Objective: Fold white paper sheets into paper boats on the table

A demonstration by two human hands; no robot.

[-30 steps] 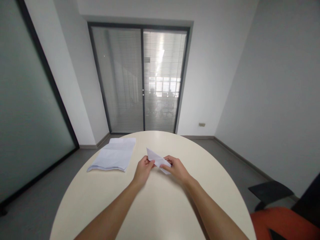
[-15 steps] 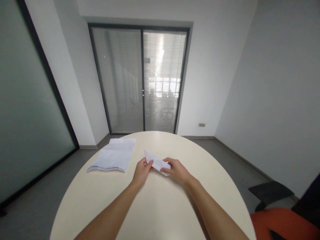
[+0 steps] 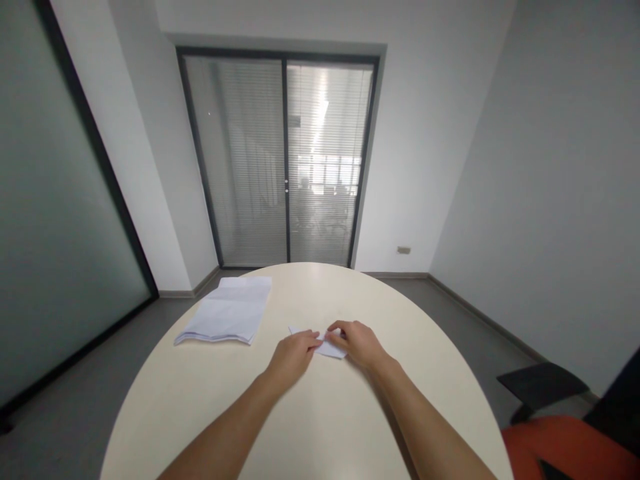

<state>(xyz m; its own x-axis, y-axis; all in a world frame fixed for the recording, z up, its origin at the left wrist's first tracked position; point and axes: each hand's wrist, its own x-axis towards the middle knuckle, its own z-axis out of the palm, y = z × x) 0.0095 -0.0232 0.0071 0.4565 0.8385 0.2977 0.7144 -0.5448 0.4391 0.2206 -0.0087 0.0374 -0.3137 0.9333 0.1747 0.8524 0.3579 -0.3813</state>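
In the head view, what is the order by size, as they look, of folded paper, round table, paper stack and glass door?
1. Round table
2. Glass door
3. Paper stack
4. Folded paper, partly hidden by left hand and right hand

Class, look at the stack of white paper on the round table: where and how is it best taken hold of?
Grip the stack of white paper at its near edge, coming from the person's side, thumb above and fingers beneath. It lies flat, but that edge looks wavy and slightly lifted, so fingers could probably slip under there.
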